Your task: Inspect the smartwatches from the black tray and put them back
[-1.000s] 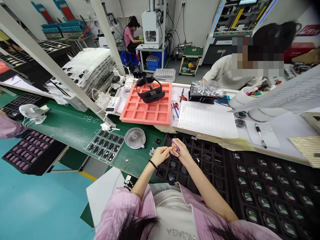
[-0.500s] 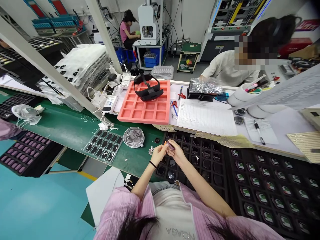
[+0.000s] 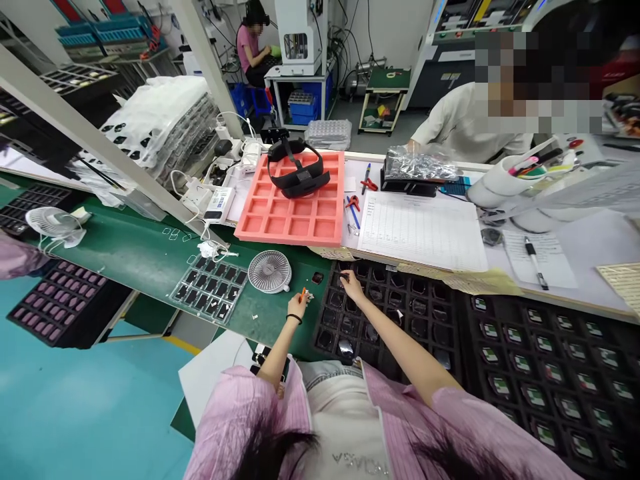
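My left hand (image 3: 297, 307) is closed around a slim orange tool (image 3: 303, 294), its kind too small to make out. It hovers by a pile of small pale scraps (image 3: 309, 297) on the green bench. My right hand (image 3: 353, 287) reaches over the far left corner of a black compartment tray (image 3: 327, 283), its fingertips pinching a small dark piece (image 3: 344, 276). Dark glossy parts sit in many of the tray's compartments. A single dark square part (image 3: 317, 277) lies on the bench just left of the tray.
A small white fan (image 3: 269, 271) and a clear tray of black pieces (image 3: 210, 288) stand to the left. Beyond are a pink foam tray (image 3: 289, 230) with a headset and a paper form (image 3: 423, 230). A second black tray (image 3: 545, 373) lies right. A co-worker sits opposite.
My hands have parted. The left, with the orange tool, went left and toward the scraps; the right carried the small dark piece to the black tray's far corner. The view shifted slightly.
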`<state>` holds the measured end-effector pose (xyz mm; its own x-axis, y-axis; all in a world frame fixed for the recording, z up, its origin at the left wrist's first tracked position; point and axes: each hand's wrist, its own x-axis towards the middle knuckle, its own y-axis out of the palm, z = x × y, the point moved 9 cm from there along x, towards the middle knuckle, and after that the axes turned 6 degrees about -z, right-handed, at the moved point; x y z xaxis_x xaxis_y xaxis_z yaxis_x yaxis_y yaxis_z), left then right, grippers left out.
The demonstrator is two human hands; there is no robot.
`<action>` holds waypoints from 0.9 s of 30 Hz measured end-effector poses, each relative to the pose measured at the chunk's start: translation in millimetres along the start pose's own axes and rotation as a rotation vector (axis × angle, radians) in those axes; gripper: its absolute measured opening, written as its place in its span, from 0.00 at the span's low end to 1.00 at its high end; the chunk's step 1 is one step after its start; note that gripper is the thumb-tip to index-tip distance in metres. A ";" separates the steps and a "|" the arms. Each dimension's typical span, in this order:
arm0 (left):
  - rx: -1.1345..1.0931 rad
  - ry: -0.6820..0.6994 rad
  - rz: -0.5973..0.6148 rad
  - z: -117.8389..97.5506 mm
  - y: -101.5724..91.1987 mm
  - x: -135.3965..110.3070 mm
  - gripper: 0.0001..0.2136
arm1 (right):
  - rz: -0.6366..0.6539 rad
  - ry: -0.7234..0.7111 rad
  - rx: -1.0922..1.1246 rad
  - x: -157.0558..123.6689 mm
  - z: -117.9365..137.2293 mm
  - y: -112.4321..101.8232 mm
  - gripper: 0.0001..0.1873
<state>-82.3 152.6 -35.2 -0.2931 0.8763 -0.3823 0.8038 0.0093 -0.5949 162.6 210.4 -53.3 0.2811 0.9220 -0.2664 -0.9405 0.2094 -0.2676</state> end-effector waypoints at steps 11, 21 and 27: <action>0.036 -0.070 0.030 32.6 8.7 1.6 0.10 | 0.009 -0.240 -0.274 -10.0 -13.8 6.8 0.13; 0.013 -0.023 0.084 34.5 15.6 -8.9 0.13 | 0.140 -0.231 -0.404 -42.9 -21.3 16.1 0.07; -0.053 0.025 0.118 24.7 23.7 -13.5 0.14 | 0.265 -0.187 -0.197 -49.4 -16.8 22.0 0.12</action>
<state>-72.1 129.1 -61.7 -0.1822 0.8848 -0.4289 0.8583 -0.0698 -0.5084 131.2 163.9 -61.6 -0.0243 0.9831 -0.1817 -0.9160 -0.0947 -0.3899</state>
